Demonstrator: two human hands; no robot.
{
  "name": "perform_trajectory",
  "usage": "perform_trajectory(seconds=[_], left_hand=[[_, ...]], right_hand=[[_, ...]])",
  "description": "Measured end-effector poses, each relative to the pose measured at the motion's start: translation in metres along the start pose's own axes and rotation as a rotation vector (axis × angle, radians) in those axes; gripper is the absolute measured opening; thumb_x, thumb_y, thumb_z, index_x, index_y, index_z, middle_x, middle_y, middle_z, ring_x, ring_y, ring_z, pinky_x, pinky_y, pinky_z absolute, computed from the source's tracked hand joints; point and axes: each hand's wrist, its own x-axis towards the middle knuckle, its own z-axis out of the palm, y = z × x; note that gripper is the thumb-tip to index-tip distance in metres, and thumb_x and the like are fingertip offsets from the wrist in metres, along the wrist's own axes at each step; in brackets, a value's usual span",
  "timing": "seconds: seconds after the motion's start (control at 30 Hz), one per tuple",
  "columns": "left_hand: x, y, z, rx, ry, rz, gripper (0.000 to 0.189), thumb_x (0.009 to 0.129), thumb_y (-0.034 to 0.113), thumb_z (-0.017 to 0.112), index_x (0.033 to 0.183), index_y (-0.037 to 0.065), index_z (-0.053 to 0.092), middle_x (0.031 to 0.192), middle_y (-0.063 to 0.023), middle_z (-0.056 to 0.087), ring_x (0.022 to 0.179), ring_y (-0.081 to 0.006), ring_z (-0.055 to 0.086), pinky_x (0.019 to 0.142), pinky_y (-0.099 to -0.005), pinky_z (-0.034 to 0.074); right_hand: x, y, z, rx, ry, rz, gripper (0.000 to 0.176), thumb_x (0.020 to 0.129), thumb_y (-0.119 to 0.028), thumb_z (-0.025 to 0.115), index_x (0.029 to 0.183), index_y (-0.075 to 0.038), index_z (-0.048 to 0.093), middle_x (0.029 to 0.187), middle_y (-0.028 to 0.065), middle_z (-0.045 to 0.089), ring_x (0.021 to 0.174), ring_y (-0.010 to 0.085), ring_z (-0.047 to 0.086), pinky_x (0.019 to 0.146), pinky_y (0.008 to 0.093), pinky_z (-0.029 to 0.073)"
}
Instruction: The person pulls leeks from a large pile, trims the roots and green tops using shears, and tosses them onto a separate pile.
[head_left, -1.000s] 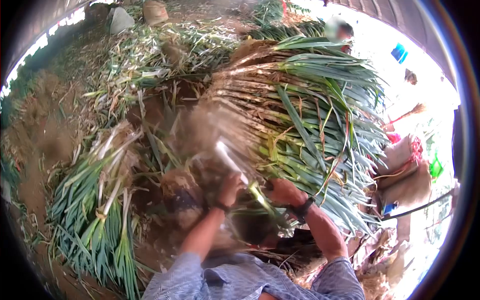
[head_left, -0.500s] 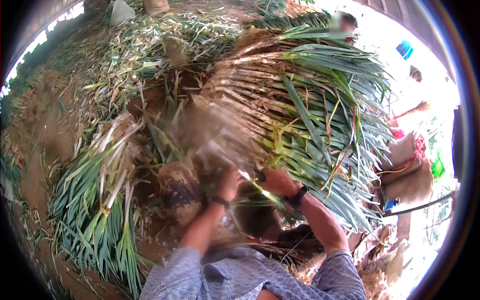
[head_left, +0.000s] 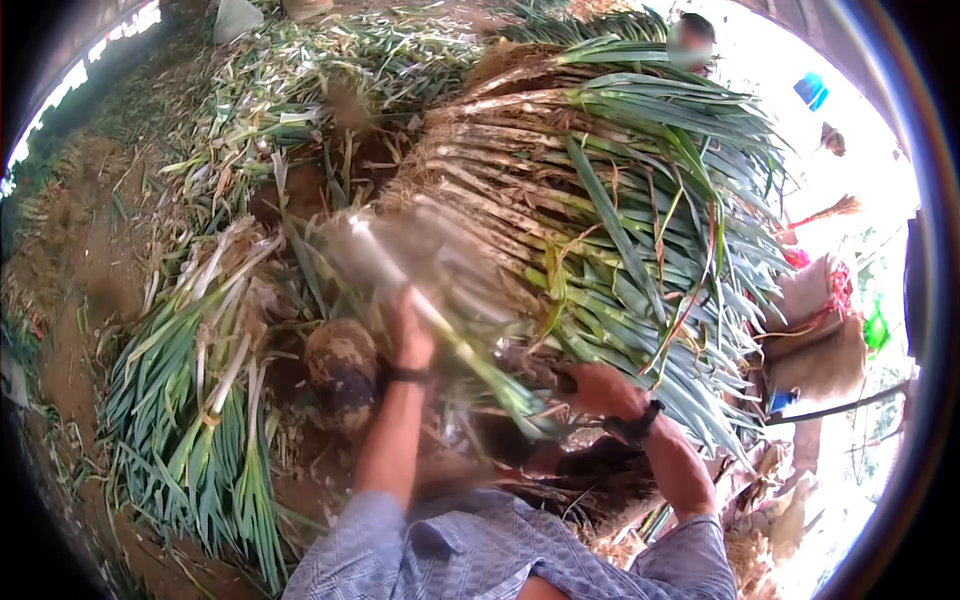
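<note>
My left hand (head_left: 408, 325) is closed round the white stem of a long green onion (head_left: 455, 345), which slants from upper left to lower right with its green leaves toward me. The root end is blurred. My right hand (head_left: 605, 390) is closed near the leaf end, apart from the stem; what its fingers hold, if anything, I cannot make out. Just beyond both hands lies a big pile of unpeeled green onions (head_left: 620, 240), brown roots to the left and leaves to the right.
Bundled, whiter green onions (head_left: 205, 440) lie on the ground at left. Peeled scraps (head_left: 300, 90) litter the ground farther off. Sacks (head_left: 815, 350) stand at right, and another person's head (head_left: 690, 42) shows behind the pile. My knee (head_left: 340, 370) is beside my left arm.
My hands have moved apart: the left went up and left with the green onion, the right shifted right and slightly down. More of the white stem now shows.
</note>
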Motion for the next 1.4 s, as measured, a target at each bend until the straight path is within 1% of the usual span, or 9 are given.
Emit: perform_trajectory(seconds=[0.07, 0.3, 0.5, 0.7, 0.8, 0.93, 1.13, 1.27, 1.4], left_hand=[[0.012, 0.008, -0.002, -0.059, -0.043, -0.026, 0.030, 0.094, 0.025, 0.063, 0.114, 0.006, 0.052, 0.106, -0.0096, 0.057, 0.101, -0.0289, 0.058, 0.091, -0.0536, 0.053], [0.017, 0.011, -0.003, -0.248, -0.273, -0.194, 0.026, 0.090, 0.028, 0.070, 0.106, 0.011, 0.061, 0.099, -0.0052, 0.060, 0.103, -0.0248, 0.056, 0.101, -0.0578, 0.044], [0.018, 0.011, -0.007, -0.348, -0.343, -0.288, 0.024, 0.095, 0.028, 0.064, 0.109, 0.009, 0.060, 0.102, -0.0089, 0.064, 0.104, -0.0275, 0.058, 0.099, -0.0607, 0.045], [0.001, 0.015, 0.002, -0.244, -0.366, -0.262, 0.029, 0.098, 0.032, 0.058, 0.110, 0.005, 0.060, 0.106, -0.0133, 0.066, 0.108, -0.0295, 0.060, 0.095, -0.0655, 0.046], [-0.015, 0.022, 0.015, -0.185, -0.282, -0.259, 0.027, 0.097, 0.034, 0.061, 0.103, 0.008, 0.062, 0.094, -0.0064, 0.065, 0.090, -0.0222, 0.063, 0.082, -0.0435, 0.053], [-0.015, 0.003, 0.004, 0.063, -0.068, -0.285, 0.023, 0.087, 0.026, 0.075, 0.095, 0.015, 0.057, 0.076, 0.0048, 0.050, 0.065, -0.0081, 0.046, 0.059, -0.0266, 0.042], [-0.010, -0.060, -0.050, 0.315, 0.039, -0.384, 0.033, 0.081, 0.028, 0.076, 0.106, 0.015, 0.057, 0.081, 0.0016, 0.056, 0.071, -0.0144, 0.057, 0.053, -0.0313, 0.047], [-0.014, -0.064, -0.038, 0.286, 0.002, -0.460, 0.038, 0.081, 0.029, 0.075, 0.112, 0.014, 0.058, 0.099, -0.0037, 0.066, 0.086, -0.0213, 0.066, 0.059, -0.0428, 0.054], [-0.010, -0.072, -0.037, 0.248, -0.084, -0.502, 0.035, 0.085, 0.025, 0.071, 0.114, 0.011, 0.058, 0.103, -0.0066, 0.068, 0.091, -0.0243, 0.067, 0.061, -0.0426, 0.056]], right_hand=[[-0.016, 0.011, 0.008, -0.149, -0.115, 0.005, 0.033, 0.082, -0.028, 0.062, 0.103, -0.003, 0.066, 0.089, 0.0245, 0.068, 0.082, 0.0421, 0.066, 0.073, 0.0500, 0.052], [-0.019, 0.034, 0.053, -0.119, 0.057, -0.074, 0.035, 0.080, -0.027, 0.067, 0.107, -0.005, 0.066, 0.087, 0.0211, 0.069, 0.082, 0.0411, 0.065, 0.072, 0.0510, 0.051], [-0.028, 0.021, 0.047, -0.029, 0.228, -0.197, 0.035, 0.079, -0.029, 0.071, 0.105, -0.007, 0.065, 0.082, 0.0209, 0.067, 0.079, 0.0419, 0.064, 0.069, 0.0508, 0.050], [-0.022, 0.015, 0.050, 0.053, 0.224, -0.073, 0.035, 0.080, -0.034, 0.071, 0.101, -0.006, 0.065, 0.078, 0.0192, 0.067, 0.074, 0.0401, 0.065, 0.066, 0.0492, 0.051], [-0.013, 0.015, 0.053, 0.053, 0.149, -0.065, 0.035, 0.083, -0.036, 0.069, 0.099, -0.006, 0.066, 0.076, 0.0186, 0.067, 0.073, 0.0397, 0.065, 0.066, 0.0497, 0.051], [0.000, 0.023, 0.064, 0.091, 0.173, 0.001, 0.035, 0.084, -0.037, 0.067, 0.097, -0.005, 0.066, 0.078, 0.0199, 0.068, 0.075, 0.0404, 0.066, 0.068, 0.0499, 0.052], [-0.003, 0.017, 0.055, 0.108, 0.184, 0.107, 0.038, 0.084, -0.041, 0.067, 0.090, -0.004, 0.066, 0.080, 0.0216, 0.068, 0.077, 0.0413, 0.066, 0.069, 0.0503, 0.051], [-0.003, 0.020, 0.050, 0.110, 0.112, 0.170, 0.040, 0.085, -0.042, 0.066, 0.094, -0.003, 0.066, 0.081, 0.0222, 0.068, 0.078, 0.0422, 0.065, 0.070, 0.0516, 0.050], [0.012, 0.001, 0.038, 0.165, 0.024, 0.175, 0.041, 0.086, -0.043, 0.064, 0.098, -0.003, 0.066, 0.081, 0.0224, 0.068, 0.078, 0.0428, 0.065, 0.070, 0.0522, 0.050]])
